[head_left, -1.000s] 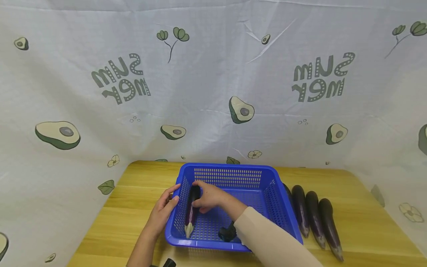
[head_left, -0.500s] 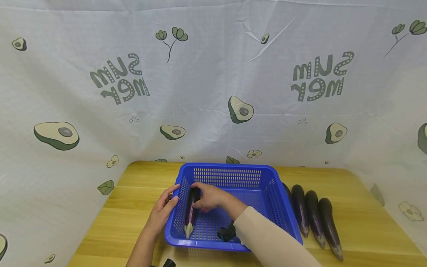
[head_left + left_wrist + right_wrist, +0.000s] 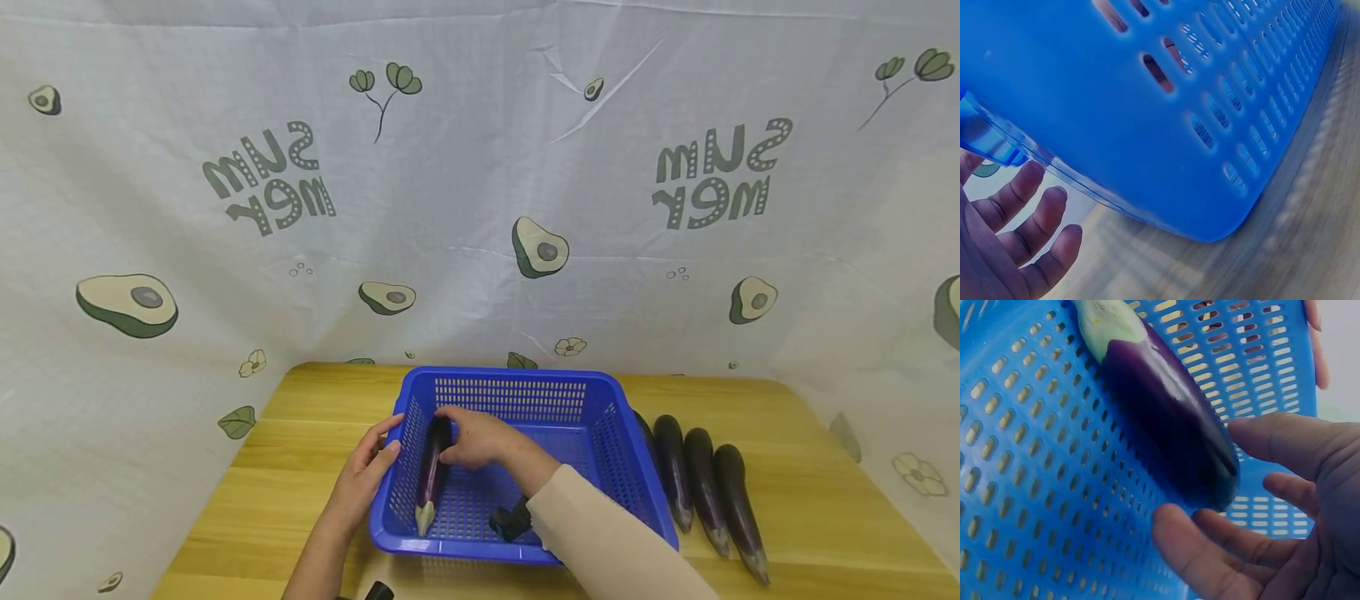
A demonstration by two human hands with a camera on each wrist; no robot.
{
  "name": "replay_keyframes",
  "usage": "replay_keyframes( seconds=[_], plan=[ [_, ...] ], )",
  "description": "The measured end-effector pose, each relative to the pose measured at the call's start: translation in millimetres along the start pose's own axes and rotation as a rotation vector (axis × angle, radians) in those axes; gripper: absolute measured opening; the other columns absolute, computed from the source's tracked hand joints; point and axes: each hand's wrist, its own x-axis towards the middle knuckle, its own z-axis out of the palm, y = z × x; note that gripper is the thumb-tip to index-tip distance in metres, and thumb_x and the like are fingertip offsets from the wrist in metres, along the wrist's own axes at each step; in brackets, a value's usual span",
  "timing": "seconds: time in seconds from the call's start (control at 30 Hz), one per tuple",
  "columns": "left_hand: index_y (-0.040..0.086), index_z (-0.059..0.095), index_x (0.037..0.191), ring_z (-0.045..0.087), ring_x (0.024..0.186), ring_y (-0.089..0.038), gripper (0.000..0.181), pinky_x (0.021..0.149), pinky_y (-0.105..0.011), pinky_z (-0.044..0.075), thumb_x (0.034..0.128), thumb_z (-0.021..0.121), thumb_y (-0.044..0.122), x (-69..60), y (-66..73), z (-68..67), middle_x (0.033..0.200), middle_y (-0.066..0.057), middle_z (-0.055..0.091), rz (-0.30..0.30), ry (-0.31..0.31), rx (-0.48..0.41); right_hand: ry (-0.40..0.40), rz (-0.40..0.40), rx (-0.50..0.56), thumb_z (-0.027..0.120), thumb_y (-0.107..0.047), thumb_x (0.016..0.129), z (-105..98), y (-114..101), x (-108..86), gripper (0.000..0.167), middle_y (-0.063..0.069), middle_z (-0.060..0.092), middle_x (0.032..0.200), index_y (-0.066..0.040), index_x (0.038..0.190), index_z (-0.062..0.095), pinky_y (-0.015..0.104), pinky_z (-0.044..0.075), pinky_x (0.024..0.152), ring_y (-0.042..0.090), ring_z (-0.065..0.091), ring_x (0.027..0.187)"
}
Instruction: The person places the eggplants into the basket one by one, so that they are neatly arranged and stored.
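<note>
A purple eggplant lies lengthwise in the blue plastic basket, along its left wall, pale stem end towards the person. At the dark far end is my right hand. In the right wrist view, the thumb of this right hand is at the side of the eggplant, while the other fingers are spread loosely beyond its end. My left hand rests thumb and fingertips against the basket's left rim. The left wrist view shows several loosely bent fingers of the left hand outside the basket wall.
Several more eggplants lie side by side on the wooden table, right of the basket, one partly hidden by its wall. A black wrist camera sits under the right sleeve. Behind the table hangs a printed white cloth.
My right hand has shifted very slightly right at the eggplant's dark end, and that end has moved a touch with it. The left hand and basket stay practically where they were.
</note>
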Motion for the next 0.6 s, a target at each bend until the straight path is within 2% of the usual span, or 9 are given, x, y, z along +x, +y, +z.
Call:
replay_keyframes(
  seconds=[0.07,0.17,0.27,0.43,0.6],
  plan=[
    [0.025,0.053,0.146,0.066,0.100,-0.028,0.043,0.084,-0.045,0.063,0.1031,0.055,0.028,0.3,-0.8,0.5,0.117,-0.019,0.060,0.002,0.003,0.004,0.022,-0.021,-0.027,0.078,-0.019,0.086,-3.8,0.2,-2.3,0.069,0.018,0.065,0.135,-0.014,0.149,0.050,0.051,0.057,0.094,0.034,0.070,0.109],
    [0.025,0.054,0.146,0.066,0.100,-0.028,0.043,0.084,-0.045,0.062,0.1031,0.055,0.028,0.9,-1.6,1.1,0.116,-0.019,0.060,0.005,0.003,0.005,0.058,-0.048,-0.051,0.077,-0.021,0.087,-15.6,-0.4,-8.7,0.070,0.019,0.062,0.142,-0.013,0.150,0.048,0.056,0.051,0.105,0.037,0.063,0.126],
    [0.025,0.054,0.146,0.066,0.101,-0.028,0.043,0.084,-0.046,0.062,0.1031,0.056,0.028,1.1,-1.8,1.3,0.117,-0.019,0.060,0.012,0.002,0.003,0.084,-0.045,-0.027,0.076,-0.024,0.089,-33.3,-2.6,-19.2,0.072,0.020,0.065,0.136,-0.016,0.153,0.045,0.055,0.054,0.097,0.036,0.066,0.119],
    [0.026,0.053,0.146,0.066,0.103,-0.030,0.044,0.086,-0.049,0.062,0.1030,0.056,0.028,1.5,-1.6,0.3,0.120,-0.020,0.060,0.014,0.004,0.008,0.141,-0.009,0.010,0.075,-0.032,0.092,-63.5,-2.2,-49.1,0.072,0.013,0.067,0.129,-0.027,0.156,0.041,0.048,0.056,0.087,0.024,0.069,0.103],
    [0.025,0.053,0.147,0.067,0.103,-0.031,0.044,0.085,-0.049,0.062,0.1033,0.055,0.027,1.5,-1.4,-0.5,0.122,-0.022,0.061,0.009,0.005,0.003,0.190,0.018,0.042,0.073,-0.037,0.094,-83.1,10.9,-85.9,0.070,0.009,0.066,0.133,-0.032,0.155,0.040,0.046,0.057,0.087,0.020,0.069,0.105]
  ],
)
